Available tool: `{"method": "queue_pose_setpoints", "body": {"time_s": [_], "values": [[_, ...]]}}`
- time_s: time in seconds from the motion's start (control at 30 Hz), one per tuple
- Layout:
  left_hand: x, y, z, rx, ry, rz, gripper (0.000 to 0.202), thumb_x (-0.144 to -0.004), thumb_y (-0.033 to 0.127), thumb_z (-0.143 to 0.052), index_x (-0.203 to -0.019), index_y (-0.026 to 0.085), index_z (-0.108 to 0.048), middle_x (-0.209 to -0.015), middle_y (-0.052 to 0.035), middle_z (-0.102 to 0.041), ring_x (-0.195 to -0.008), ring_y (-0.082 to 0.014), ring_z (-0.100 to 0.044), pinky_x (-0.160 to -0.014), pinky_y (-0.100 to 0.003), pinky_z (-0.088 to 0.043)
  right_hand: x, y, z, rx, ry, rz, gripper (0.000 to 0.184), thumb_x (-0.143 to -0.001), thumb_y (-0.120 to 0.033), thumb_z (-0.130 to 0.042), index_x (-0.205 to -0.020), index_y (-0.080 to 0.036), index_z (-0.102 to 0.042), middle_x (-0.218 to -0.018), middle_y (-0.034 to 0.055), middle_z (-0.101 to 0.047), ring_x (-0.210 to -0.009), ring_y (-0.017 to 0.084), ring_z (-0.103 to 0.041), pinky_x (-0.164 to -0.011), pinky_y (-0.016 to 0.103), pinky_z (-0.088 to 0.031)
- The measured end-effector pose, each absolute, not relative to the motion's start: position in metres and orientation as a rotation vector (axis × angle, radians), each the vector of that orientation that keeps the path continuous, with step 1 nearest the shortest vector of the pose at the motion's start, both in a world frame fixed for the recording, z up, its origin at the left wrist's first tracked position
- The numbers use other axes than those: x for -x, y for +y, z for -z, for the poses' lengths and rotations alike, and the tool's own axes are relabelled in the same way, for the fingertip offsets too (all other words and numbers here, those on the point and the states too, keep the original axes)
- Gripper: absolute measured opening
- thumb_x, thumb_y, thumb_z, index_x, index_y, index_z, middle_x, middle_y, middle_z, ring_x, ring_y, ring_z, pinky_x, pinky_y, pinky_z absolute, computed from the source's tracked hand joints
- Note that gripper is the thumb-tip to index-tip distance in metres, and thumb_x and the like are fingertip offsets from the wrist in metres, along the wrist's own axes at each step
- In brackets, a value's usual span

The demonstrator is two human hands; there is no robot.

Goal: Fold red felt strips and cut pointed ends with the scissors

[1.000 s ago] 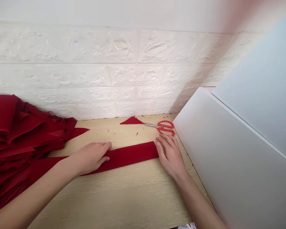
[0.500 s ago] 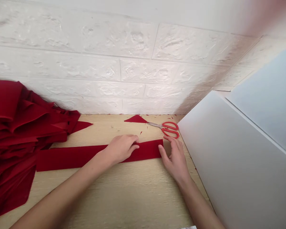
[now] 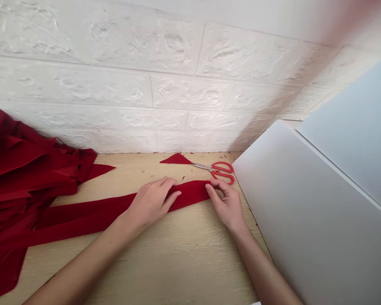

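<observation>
A long red fabric strip [image 3: 190, 195] lies across the wooden table, its left part spread into two layers that run to the red cloth pile. My left hand [image 3: 154, 199] is over the middle of the strip, fingers curled at the far edge and thumb on top. Its fingertips are partly hidden. At the strip's right end, my right hand [image 3: 226, 201] pinches the corner between thumb and index finger. Just behind that hand lie scissors with red handles [image 3: 221, 167], their blades touching a small red fabric triangle [image 3: 177, 159].
A heap of red cloth [image 3: 34, 165] covers the left side. The white brick-patterned wall [image 3: 123, 118] bounds the table [image 3: 178, 258] at the back, and a white panel [image 3: 305, 203] stands on the right. Small red scraps lie along the wall.
My right thumb and finger have closed on the strip's end. The strip's right part looks slightly raised, and its layers have parted at the left. The view has shifted slightly right.
</observation>
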State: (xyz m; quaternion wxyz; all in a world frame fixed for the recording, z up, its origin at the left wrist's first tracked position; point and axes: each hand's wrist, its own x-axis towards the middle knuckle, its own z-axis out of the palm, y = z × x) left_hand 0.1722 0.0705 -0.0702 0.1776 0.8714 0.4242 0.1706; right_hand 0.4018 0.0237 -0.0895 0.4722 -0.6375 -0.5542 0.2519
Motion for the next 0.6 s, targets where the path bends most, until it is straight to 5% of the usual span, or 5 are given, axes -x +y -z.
{"method": "queue_pose_setpoints", "body": {"time_s": [0.17, 0.6], "values": [[-0.202, 0.079, 0.052, -2.373, 1.139, -0.504, 0.034, -0.101, 0.039, -0.045, -0.118, 0.019, -0.066, -0.122, -0.0080, -0.073, -0.108, -0.0258, -0.070, -0.093, -0.041, -0.056, -0.398, 0.023, 0.086, 1.475, -1.289, -0.608, 0.020, -0.087, -0.040, -0.069, -0.092, -0.021, -0.072, -0.089, 0.0058, -0.076, -0.080, 0.020, -0.069, -0.076, 0.034, -0.057], [-0.223, 0.086, 0.053, -2.325, 0.969, -0.622, 0.027, -0.100, 0.030, -0.051, -0.099, 0.024, -0.077, -0.104, -0.0013, -0.079, -0.092, -0.0197, -0.072, -0.081, -0.031, -0.053, -0.390, 0.016, 0.083, 1.379, -1.180, -0.655, 0.012, -0.087, -0.032, -0.071, -0.092, -0.023, -0.077, -0.090, 0.0035, -0.079, -0.083, 0.019, -0.073, -0.081, 0.035, -0.061]]}}
